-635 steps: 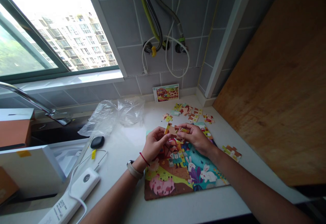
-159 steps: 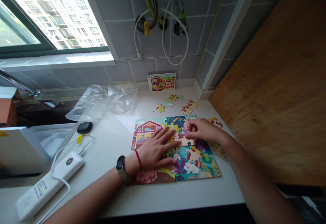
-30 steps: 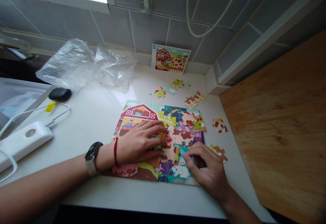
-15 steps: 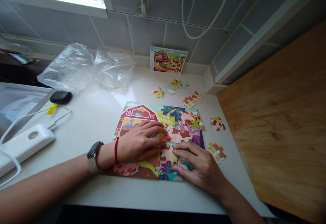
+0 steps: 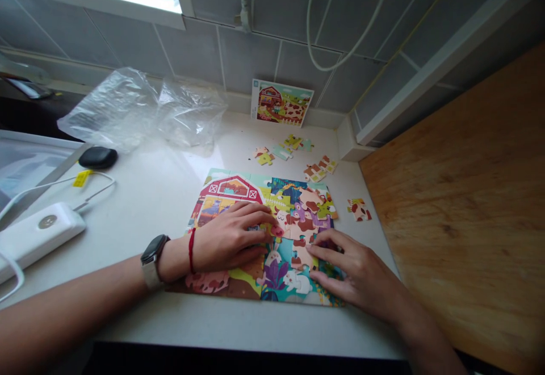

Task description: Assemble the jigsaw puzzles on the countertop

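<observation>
A partly assembled farm jigsaw puzzle lies on the white table, its left part showing a red barn. Across its middle rests my left hand, palm down with fingers stretched out, hiding some of the picture. My right hand grips the right edge of a cow-patterned puzzle piece with bent fingers and thumb. That piece lies over a teal and purple picture with white rabbits. Just above it are joined cow pieces, and a loose green piece overlaps the upper right.
Loose puzzle pieces lie behind the puzzle, and a cow-patterned pair lies at its right. A picture card leans on the wall. Clear plastic, a black case and a white power bank occupy the left. A wooden board borders the right.
My right hand has moved right with the cow-patterned piece, sliding it off the barn part's edge and uncovering a rabbit. My left hand stays on the puzzle. The view has shifted slightly.
</observation>
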The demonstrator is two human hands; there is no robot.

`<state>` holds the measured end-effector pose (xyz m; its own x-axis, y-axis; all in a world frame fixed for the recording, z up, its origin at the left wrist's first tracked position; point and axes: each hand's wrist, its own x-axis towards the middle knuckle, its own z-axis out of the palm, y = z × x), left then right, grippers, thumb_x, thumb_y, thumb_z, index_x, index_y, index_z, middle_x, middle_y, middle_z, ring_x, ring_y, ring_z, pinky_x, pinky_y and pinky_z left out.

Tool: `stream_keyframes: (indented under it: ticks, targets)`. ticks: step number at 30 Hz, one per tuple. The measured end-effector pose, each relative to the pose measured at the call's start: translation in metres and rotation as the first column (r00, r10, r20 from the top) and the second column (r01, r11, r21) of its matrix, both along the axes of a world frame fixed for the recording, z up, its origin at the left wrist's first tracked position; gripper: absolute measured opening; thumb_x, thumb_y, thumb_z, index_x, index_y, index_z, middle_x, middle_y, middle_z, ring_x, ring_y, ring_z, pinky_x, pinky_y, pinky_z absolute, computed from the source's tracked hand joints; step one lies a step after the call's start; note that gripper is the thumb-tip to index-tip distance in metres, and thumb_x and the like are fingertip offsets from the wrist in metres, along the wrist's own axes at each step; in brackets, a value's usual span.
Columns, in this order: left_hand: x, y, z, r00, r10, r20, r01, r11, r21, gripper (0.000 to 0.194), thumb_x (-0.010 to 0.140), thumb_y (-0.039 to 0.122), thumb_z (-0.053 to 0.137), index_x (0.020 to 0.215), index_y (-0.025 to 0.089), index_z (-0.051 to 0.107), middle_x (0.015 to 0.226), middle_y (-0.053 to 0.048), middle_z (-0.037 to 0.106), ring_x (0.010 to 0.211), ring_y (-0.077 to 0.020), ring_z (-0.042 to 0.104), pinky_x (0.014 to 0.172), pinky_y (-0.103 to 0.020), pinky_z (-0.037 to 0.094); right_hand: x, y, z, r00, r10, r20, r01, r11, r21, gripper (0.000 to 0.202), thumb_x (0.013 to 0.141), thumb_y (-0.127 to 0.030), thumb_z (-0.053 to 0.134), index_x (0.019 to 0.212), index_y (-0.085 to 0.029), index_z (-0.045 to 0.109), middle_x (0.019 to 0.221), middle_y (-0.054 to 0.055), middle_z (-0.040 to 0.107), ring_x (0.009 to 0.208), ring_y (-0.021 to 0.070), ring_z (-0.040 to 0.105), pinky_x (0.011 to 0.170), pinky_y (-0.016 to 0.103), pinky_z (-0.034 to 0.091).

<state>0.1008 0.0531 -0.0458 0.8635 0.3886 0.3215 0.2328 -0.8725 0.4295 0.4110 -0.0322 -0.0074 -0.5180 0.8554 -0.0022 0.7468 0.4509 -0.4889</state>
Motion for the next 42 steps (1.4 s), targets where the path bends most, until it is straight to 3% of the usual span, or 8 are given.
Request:
stream_keyframes:
  ticks: [15, 25, 32, 38, 42]
  targets:
    - [0.000, 0.000, 0.001, 1.000, -0.002, 0.011, 0.002, 1.000, -0.007, 0.020, 0.105, 0.031, 0.060, 0.118, 0.021, 0.071, 0.137, -0.009, 0.069, 0.133, -0.0294, 0.057, 0.111, -0.047, 0.049, -0.007, -0.002, -0.003, 0.997, -0.015, 0.073, 0.009, 0.996, 0.086, 0.027, 0.092, -0.027, 0.074, 0.119, -0.027, 0.078, 0.131, 0.013, 0.064, 0.117, 0.0304, 0.065, 0.099, 0.049, 0.060]
    - [0.000, 0.000, 0.000, 1.000, 0.003, -0.007, -0.003, 1.000, 0.004, 0.021, 0.106, 0.031, 0.058, 0.120, 0.021, 0.070, 0.138, -0.009, 0.068, 0.134, -0.0302, 0.056, 0.112, -0.047, 0.049, -0.008, -0.001, -0.007, 0.999, -0.028, 0.038, 0.019, 0.976, 0.219, 0.021, 0.100, -0.029, 0.066, 0.118, -0.023, 0.074, 0.140, 0.015, 0.061, 0.128, 0.0331, 0.060, 0.107, 0.055, 0.055]
    - [-0.001, 0.000, -0.001, 1.000, -0.002, -0.005, 0.002, 1.000, 0.001, 0.021, 0.106, 0.031, 0.058, 0.121, 0.022, 0.070, 0.138, -0.008, 0.068, 0.135, -0.0293, 0.056, 0.113, -0.047, 0.047, -0.006, 0.001, -0.011, 0.999, 0.023, 0.028, -0.027, 0.989, 0.149, 0.018, 0.100, -0.030, 0.067, 0.115, -0.025, 0.077, 0.141, 0.015, 0.061, 0.128, 0.0329, 0.059, 0.107, 0.057, 0.053]
    - [0.000, 0.001, 0.000, 1.000, -0.003, 0.006, 0.003, 1.000, 0.004, 0.020, 0.105, 0.030, 0.059, 0.120, 0.022, 0.070, 0.137, -0.009, 0.069, 0.133, -0.0295, 0.057, 0.112, -0.047, 0.048, -0.003, 0.001, -0.012, 0.999, 0.027, 0.017, -0.029, 0.992, 0.119, 0.034, 0.088, -0.032, 0.084, 0.119, -0.025, 0.073, 0.146, 0.015, 0.059, 0.132, 0.0360, 0.057, 0.109, 0.058, 0.051]
    - [0.000, 0.000, 0.000, 1.000, -0.004, 0.013, 0.004, 1.000, 0.011, 0.020, 0.105, 0.029, 0.059, 0.119, 0.021, 0.070, 0.136, -0.009, 0.069, 0.132, -0.0297, 0.058, 0.111, -0.047, 0.048, -0.004, 0.001, -0.010, 1.000, -0.016, 0.021, 0.013, 0.994, 0.112, 0.036, 0.085, -0.032, 0.087, 0.115, -0.022, 0.070, 0.128, 0.014, 0.066, 0.120, 0.0335, 0.063, 0.101, 0.052, 0.055]
